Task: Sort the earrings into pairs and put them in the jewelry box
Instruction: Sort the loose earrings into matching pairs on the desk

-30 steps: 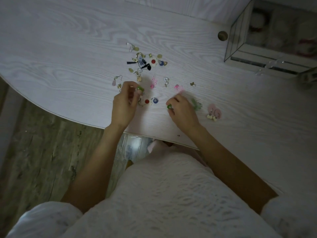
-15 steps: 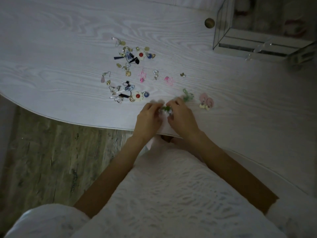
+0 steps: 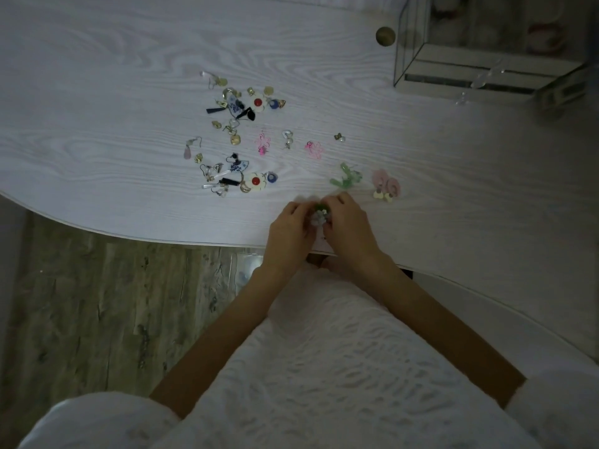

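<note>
Both hands meet near the front edge of the pale wood-grain surface (image 3: 97, 76); the left hand (image 3: 287, 236) and the right hand (image 3: 350, 231) have their fingers curled inward around a small green-and-white earring cluster (image 3: 320, 214), pinched between the fingertips of both; in the dim light I cannot tell whether it is one earring or two pressed together. Just beyond the right hand lies a pale green earring pair (image 3: 346, 179), and just beside that, further right, a pink earring pair (image 3: 385, 187); beyond the hands sit two pink wire flower earrings (image 3: 263, 143), set apart from each other. Beyond and to the left of the left hand lies a near heap of loose earrings (image 3: 236, 178) with a red-centred white flower in it; further away is a second heap (image 3: 244, 103) with a matching flower. Far beyond the right hand stands the glass jewelry box (image 3: 486, 50), well apart from both hands; a round brass knob (image 3: 385, 36) sits just left of it.
</note>
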The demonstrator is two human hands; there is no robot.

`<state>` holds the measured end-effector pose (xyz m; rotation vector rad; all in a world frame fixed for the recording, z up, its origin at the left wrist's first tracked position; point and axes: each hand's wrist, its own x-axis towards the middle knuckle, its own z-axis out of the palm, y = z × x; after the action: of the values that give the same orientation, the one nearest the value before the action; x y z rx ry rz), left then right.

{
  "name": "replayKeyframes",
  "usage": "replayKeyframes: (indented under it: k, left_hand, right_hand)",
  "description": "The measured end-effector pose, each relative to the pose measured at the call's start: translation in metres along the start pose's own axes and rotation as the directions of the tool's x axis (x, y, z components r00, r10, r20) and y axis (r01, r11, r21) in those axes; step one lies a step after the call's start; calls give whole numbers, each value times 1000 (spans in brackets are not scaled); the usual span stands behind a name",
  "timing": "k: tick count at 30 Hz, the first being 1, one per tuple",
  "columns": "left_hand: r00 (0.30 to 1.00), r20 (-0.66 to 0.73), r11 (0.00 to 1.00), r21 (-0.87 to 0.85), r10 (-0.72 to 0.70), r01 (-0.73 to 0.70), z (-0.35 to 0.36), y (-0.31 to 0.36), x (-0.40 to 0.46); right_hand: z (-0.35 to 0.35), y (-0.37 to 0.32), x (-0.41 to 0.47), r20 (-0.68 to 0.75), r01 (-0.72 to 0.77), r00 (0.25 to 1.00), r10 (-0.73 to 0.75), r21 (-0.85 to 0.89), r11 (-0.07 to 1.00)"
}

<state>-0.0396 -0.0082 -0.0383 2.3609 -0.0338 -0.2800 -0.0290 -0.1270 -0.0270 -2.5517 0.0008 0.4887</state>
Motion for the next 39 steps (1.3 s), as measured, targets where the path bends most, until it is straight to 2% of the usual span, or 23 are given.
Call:
replayKeyframes:
  k: [5, 10, 12, 15, 22, 30, 36, 39]
  left_hand:
    - [995, 49, 993, -76, -87, 90, -21, -5, 1]
    - [992, -96, 995, -71, -82, 75, -73, -34, 13]
    - [982, -160, 994, -63, -98, 88, -92, -47, 28]
    - [980, -185, 997, -40, -76, 70, -108, -55, 62]
    - [991, -127, 991, 129, 32, -15, -106, -51, 133]
    - [989, -66, 934, 342, 129, -99, -94, -41, 179]
    - [995, -38, 904, 422, 94, -69, -96, -43, 192]
    - [989, -17, 887, 445, 146, -123, -98, -42, 194]
  right_hand:
    - [-17, -3, 3, -5, 37, 999, -37, -20, 999]
    - [-34, -28, 30, -13, 115, 993, -114, 79, 990]
    - [-29, -42, 47, 2, 179, 984, -180, 58, 982]
    - [-12, -59, 69, 27, 258, 966, -257, -30, 966]
    - [2, -62, 89, 7, 295, 955, -296, -64, 953]
    - [-7, -35, 92, -83, 202, 973, -216, -155, 967]
    - [0, -43, 88, -35, 274, 957, -287, -204, 940]
    - [4, -47, 89, 6, 297, 953, -303, -204, 933]
